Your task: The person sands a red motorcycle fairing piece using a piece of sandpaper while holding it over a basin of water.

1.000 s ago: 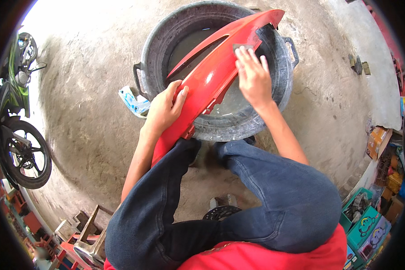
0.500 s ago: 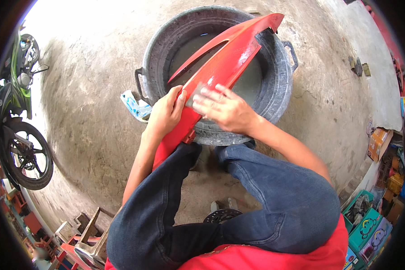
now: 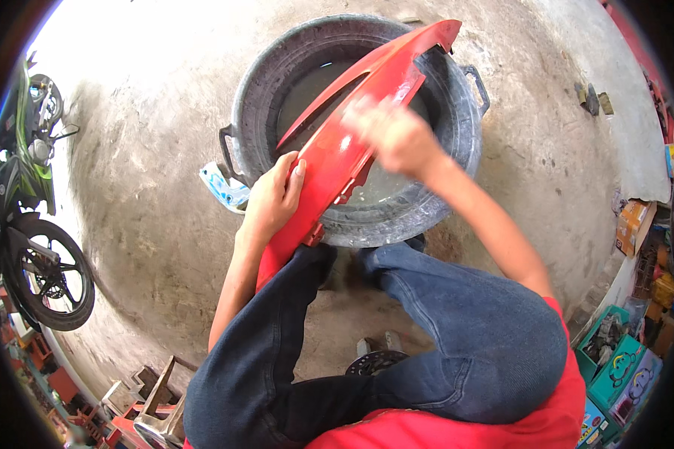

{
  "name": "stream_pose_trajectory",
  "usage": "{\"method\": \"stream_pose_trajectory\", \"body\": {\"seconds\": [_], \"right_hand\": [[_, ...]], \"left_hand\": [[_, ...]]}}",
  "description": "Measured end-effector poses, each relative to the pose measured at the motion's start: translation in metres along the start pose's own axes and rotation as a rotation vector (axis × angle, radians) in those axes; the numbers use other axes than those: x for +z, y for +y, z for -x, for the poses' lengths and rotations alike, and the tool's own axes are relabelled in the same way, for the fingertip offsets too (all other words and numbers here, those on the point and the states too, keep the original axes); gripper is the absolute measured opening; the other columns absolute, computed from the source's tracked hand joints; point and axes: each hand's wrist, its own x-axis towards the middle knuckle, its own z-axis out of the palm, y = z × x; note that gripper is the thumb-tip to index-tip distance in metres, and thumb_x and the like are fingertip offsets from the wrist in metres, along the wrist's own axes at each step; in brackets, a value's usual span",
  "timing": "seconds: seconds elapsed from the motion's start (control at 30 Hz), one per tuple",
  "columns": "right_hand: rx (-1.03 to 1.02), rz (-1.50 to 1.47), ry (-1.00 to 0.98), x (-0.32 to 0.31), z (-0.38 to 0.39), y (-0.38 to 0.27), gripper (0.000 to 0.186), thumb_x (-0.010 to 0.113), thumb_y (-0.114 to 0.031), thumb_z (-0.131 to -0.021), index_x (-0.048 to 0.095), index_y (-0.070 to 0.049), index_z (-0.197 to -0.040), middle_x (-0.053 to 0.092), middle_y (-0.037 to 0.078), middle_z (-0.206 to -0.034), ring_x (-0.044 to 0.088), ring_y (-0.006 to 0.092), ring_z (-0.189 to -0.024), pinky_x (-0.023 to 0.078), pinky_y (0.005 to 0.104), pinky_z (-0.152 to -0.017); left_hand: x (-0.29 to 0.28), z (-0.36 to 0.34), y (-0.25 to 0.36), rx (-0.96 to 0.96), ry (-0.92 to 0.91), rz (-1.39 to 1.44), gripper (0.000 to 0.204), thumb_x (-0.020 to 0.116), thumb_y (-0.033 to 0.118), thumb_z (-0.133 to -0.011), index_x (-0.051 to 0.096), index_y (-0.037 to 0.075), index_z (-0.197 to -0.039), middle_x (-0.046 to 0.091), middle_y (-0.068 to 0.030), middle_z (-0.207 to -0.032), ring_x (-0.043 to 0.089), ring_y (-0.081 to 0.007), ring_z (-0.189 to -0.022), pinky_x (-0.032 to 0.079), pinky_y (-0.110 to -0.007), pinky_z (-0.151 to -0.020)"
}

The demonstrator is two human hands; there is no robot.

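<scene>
Find red motorcycle fairing panel (image 3: 328,161) slanting across grey basin (image 3: 386,231), lower end beside left leg of jeans (image 3: 457,322), tip past far rim; likely so placed for bracing and catching drips. Clamped at left edge by fingers and thumb of left hand (image 3: 272,200), presumably for steadiness. Above panel's middle, right hand (image 3: 398,138), motion-blurred; cannot tell finger spread or contact. Note jagged right edge. Judge elbow room ample rightward, over concrete floor (image 3: 528,176).

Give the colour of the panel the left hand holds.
The panel is glossy red, best seen in the head view.
</scene>
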Motion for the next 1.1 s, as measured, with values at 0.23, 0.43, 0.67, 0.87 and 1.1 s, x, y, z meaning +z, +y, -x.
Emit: {"method": "stream_pose_trajectory", "body": {"seconds": [0.23, 0.43, 0.67, 0.87, 1.1], "right_hand": [[0.316, 0.061, -0.030, 0.005, 0.026, -0.006, 0.037, 0.052, -0.020, -0.106, 0.067, -0.004, -0.135, 0.067, 0.016, -0.141, 0.063, 0.0351, -0.131, 0.046, 0.0535, -0.113], [0.400, 0.102, -0.033, -0.002, 0.035, 0.022, 0.037, 0.052, -0.024, -0.107, 0.068, -0.005, -0.135, 0.066, 0.016, -0.143, 0.063, 0.0350, -0.132, 0.045, 0.0507, -0.113], [0.443, 0.048, 0.027, 0.003, 0.026, -0.002, 0.038, 0.057, -0.023, -0.106, 0.067, -0.002, -0.136, 0.067, 0.018, -0.140, 0.064, 0.0350, -0.131, 0.046, 0.0510, -0.113], [0.302, 0.118, -0.030, -0.011, 0.032, -0.020, 0.040, 0.061, -0.020, -0.101, 0.066, -0.003, -0.137, 0.068, 0.019, -0.138, 0.064, 0.0345, -0.130, 0.046, 0.0500, -0.112], [0.250, 0.059, -0.039, -0.017, 0.018, -0.042, 0.037, 0.057, -0.019, -0.102, 0.067, 0.000, -0.133, 0.069, 0.021, -0.133, 0.066, 0.0355, -0.126, 0.048, 0.0500, -0.110]], "left_hand": [[-0.003, 0.003, -0.003, -0.001, 0.013, -0.019, 0.034, 0.057, 0.025, -0.109, 0.061, -0.003, -0.127, 0.071, -0.0297, -0.107, 0.070, -0.0479, -0.100, 0.055, -0.050, -0.084], [-0.005, 0.001, -0.002, 0.019, 0.002, -0.020, 0.035, 0.057, 0.025, -0.108, 0.061, -0.004, -0.127, 0.071, -0.0296, -0.108, 0.070, -0.0477, -0.101, 0.056, -0.049, -0.085], [-0.005, 0.001, -0.001, -0.005, 0.000, -0.024, 0.034, 0.058, 0.024, -0.108, 0.061, -0.004, -0.127, 0.071, -0.0296, -0.108, 0.069, -0.0480, -0.100, 0.055, -0.049, -0.084], [-0.003, 0.000, -0.002, 0.016, 0.002, -0.029, 0.036, 0.057, 0.026, -0.109, 0.060, -0.004, -0.129, 0.071, -0.0295, -0.105, 0.071, -0.0453, -0.098, 0.055, -0.047, -0.083], [-0.005, 0.003, -0.005, 0.063, 0.026, -0.027, 0.038, 0.056, 0.027, -0.110, 0.060, -0.005, -0.131, 0.072, -0.0296, -0.103, 0.073, -0.0434, -0.096, 0.055, -0.045, -0.083]]}}
